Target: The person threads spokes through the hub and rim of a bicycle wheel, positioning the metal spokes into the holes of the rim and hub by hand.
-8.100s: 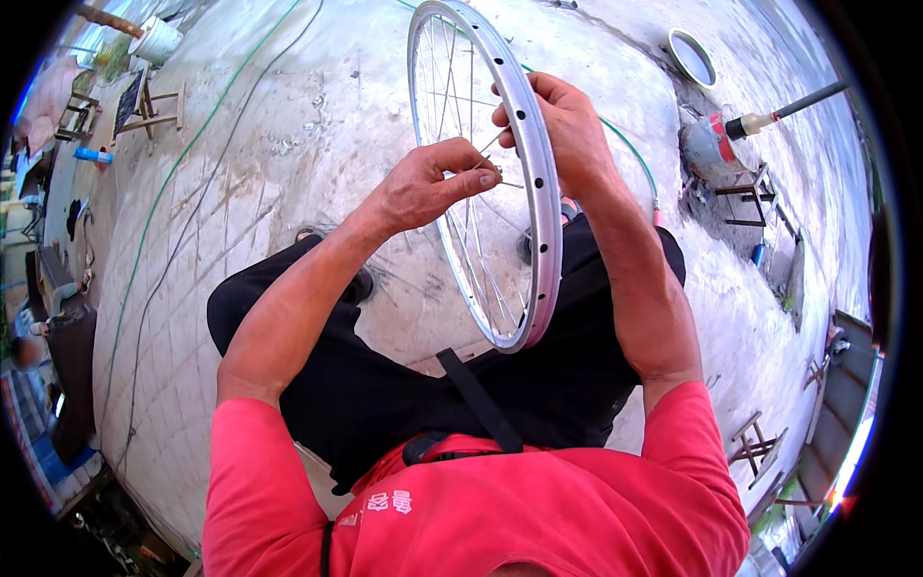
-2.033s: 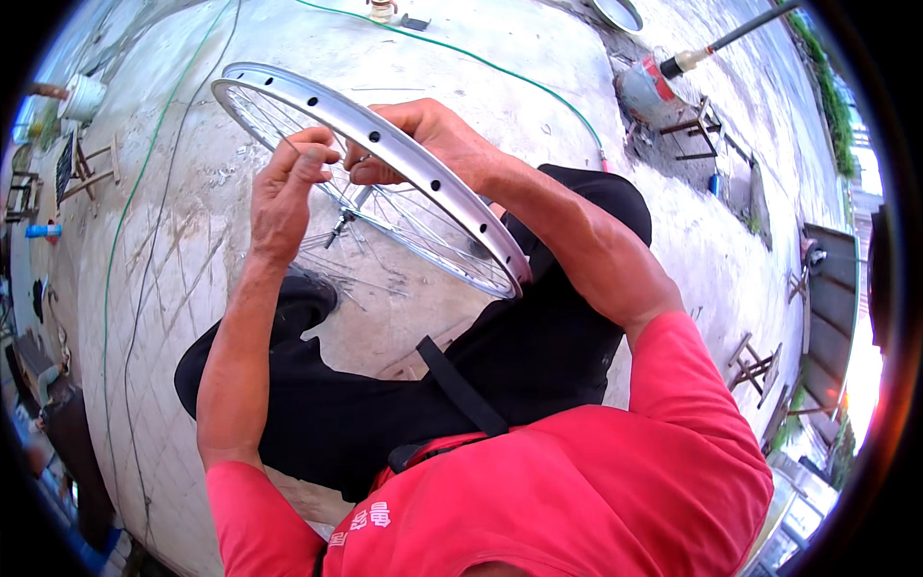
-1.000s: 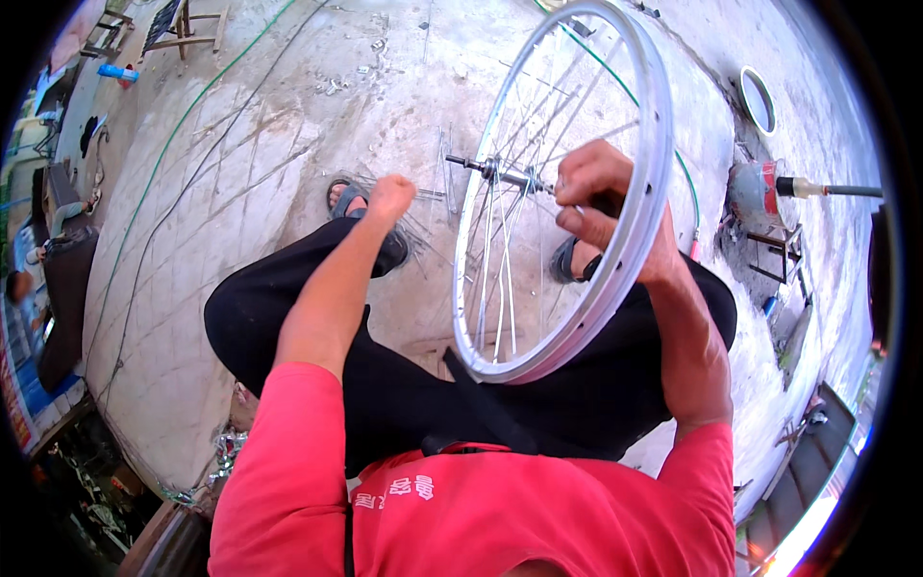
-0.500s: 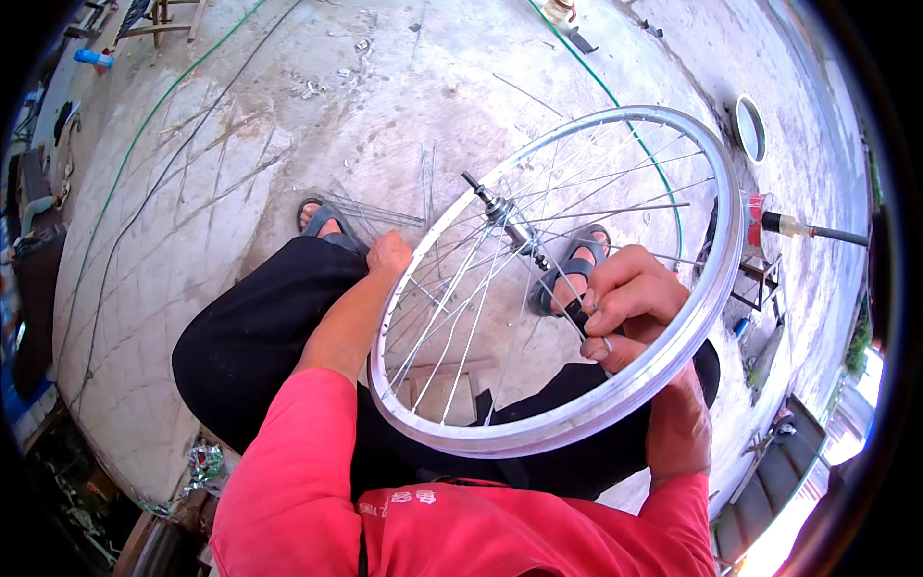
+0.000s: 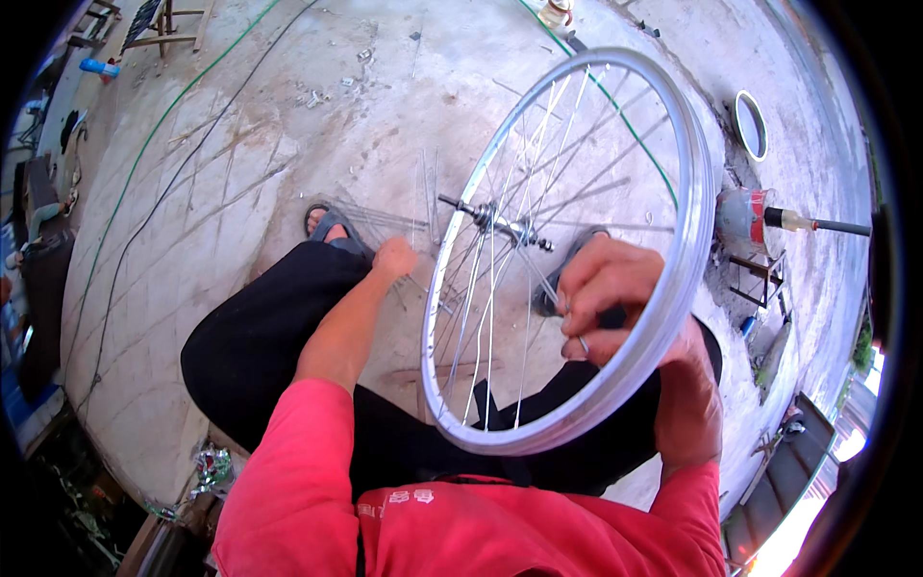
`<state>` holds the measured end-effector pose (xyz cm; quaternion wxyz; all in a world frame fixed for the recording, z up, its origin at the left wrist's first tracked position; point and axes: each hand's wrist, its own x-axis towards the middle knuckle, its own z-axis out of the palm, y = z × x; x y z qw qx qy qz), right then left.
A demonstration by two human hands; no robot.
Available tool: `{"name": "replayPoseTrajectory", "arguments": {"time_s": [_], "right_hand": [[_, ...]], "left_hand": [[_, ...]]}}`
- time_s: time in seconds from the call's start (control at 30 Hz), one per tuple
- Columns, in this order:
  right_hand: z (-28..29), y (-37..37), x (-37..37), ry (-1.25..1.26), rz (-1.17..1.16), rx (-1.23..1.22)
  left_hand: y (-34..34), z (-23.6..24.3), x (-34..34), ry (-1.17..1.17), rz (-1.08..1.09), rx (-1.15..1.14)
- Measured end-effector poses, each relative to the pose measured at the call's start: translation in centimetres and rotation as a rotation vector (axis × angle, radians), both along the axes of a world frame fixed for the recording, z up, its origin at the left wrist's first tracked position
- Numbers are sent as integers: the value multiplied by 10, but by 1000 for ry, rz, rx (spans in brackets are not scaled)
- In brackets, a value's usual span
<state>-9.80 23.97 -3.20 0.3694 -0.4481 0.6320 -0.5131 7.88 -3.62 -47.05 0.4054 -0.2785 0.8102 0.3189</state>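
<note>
A silver bicycle wheel rim [image 5: 673,106] with many spokes stands tilted above my knees, its hub and axle [image 5: 502,223] in the middle. My right hand [image 5: 601,298] is curled inside the rim at the lower right, closed round spokes, thumb and fingers near a short metal piece. My left hand [image 5: 392,258] is low, just left of the wheel, by loose spokes [image 5: 380,216] strewn on the concrete near my left sandal [image 5: 327,223]; its fingers are blurred and mostly hidden, so whether it holds anything is unclear.
A green hose [image 5: 163,125] and dark cable [image 5: 183,168] cross the floor [image 5: 240,183]. At the right are a red-and-grey bucket [image 5: 740,216] with a pipe, a spare rim-like ring [image 5: 750,125] and a small stand [image 5: 755,279]. Wooden chairs [image 5: 163,24] and a blue cylinder [image 5: 98,67] lie upper left.
My left hand has dropped away from the rim toward the floor. The wheel has swung round and, over the last half second, tilted more upright and slightly right, still in my right hand.
</note>
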Motion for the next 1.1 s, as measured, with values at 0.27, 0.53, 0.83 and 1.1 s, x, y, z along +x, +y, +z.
{"name": "replayPoseTrajectory", "arguments": {"time_s": [0.27, 0.53, 0.83, 1.1], "right_hand": [[7, -13, 15, -34, 37, 15], [-5, -14, 36, 133, 159, -128], [8, -19, 58, 112, 200, 7], [6, -19, 56, 92, 211, 1]], "left_hand": [[-42, 135, -41, 203, 262, 36], [-46, 363, -77, 646, 390, 404], [13, 397, -26, 655, 366, 422], [-9, 374, -38, 593, 367, 372]]}}
